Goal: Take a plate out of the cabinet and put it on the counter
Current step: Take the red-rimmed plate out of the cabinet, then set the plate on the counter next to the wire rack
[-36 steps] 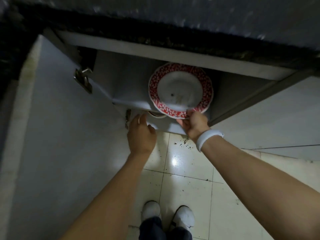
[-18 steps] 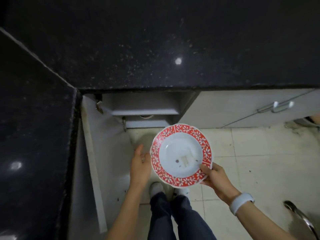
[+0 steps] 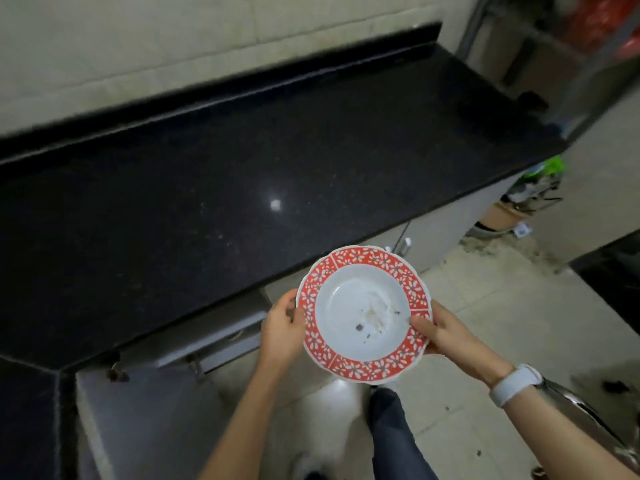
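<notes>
While both hands, left hand (image 3: 282,329) and right hand (image 3: 441,332), grip the plate (image 3: 363,313) by opposite rims, it could clip the counter (image 3: 242,174) edge just ahead; tilting might spill crumbs.

Single head-worn wide-angle view, looking forward and steeply down from standing height. The black tabletop (image 3: 242,188) fills the upper and middle frame; the tiled floor (image 3: 502,323) lies lower right. Both forearms enter from the bottom edge, close to the lens. No second view.
</notes>
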Motion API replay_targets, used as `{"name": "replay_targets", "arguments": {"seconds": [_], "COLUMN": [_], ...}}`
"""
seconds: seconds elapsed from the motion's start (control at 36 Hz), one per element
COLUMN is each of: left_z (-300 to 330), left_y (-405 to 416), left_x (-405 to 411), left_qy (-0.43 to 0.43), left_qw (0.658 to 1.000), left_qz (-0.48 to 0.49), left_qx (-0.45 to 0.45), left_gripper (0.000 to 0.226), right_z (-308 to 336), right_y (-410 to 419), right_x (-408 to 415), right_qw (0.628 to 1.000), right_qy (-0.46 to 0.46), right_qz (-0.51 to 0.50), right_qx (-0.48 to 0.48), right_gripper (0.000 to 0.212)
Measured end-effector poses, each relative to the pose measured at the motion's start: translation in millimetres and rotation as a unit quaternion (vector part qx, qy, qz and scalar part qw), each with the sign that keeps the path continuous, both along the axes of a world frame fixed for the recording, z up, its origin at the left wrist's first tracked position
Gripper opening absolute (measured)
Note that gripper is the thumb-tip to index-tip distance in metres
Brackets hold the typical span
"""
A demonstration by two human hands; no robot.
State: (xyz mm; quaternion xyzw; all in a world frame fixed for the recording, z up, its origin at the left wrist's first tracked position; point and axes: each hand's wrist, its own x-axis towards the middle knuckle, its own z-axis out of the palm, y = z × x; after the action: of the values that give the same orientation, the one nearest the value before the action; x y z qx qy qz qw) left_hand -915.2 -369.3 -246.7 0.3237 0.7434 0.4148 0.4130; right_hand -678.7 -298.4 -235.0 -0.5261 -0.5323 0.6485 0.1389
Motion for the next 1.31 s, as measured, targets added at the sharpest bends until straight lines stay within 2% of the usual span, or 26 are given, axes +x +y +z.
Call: {"name": "replay_targets", "arguments": {"seconds": [0.14, 0.28, 0.53, 0.61, 0.81, 0.94, 1.31], "left_z": [25.6, 51.4, 71.5, 68.9, 57.7, 49.2, 35.9], "left_y": [89.8, 177.0, 300.7, 338.7, 439.4, 506.5, 642.0], "left_x": [35.9, 73.8, 113.9, 115.6, 106.6, 95.3, 90.1], "left_qy": [0.045, 0.066, 0.026, 0.015, -0.003, -0.013, -0.076], "left_qw": [0.999, 0.997, 0.999, 0.999, 0.999, 0.999, 0.997], "left_qz": [-0.022, -0.037, -0.046, -0.049, -0.041, -0.042, -0.023], "left_qx": [-0.015, -0.011, 0.003, -0.014, -0.011, 0.001, 0.003], "left_gripper": [0.021, 0.022, 0.022, 0.024, 0.022, 0.013, 0.017], "right_z": [24.8, 45.0, 70.5, 78.8, 84.5, 83.5, 70.1], "right_y": [69.5, 144.6, 268.1, 302.9, 397.8, 470.9, 631.0], "right_x": [36.7, 71.1, 113.3, 108.3, 89.3, 76.0, 60.3], "right_qw": [0.998, 0.996, 0.993, 0.992, 0.988, 0.986, 0.984], "right_qy": [0.022, 0.045, 0.058, 0.054, 0.033, 0.012, -0.023], "right_qz": [-0.034, -0.063, -0.087, -0.096, -0.114, -0.121, -0.115], "right_qx": [0.056, 0.053, 0.047, 0.060, 0.099, 0.118, 0.132], "right_gripper": [0.022, 0.013, 0.015, 0.007, 0.021, 0.024, 0.021]}}
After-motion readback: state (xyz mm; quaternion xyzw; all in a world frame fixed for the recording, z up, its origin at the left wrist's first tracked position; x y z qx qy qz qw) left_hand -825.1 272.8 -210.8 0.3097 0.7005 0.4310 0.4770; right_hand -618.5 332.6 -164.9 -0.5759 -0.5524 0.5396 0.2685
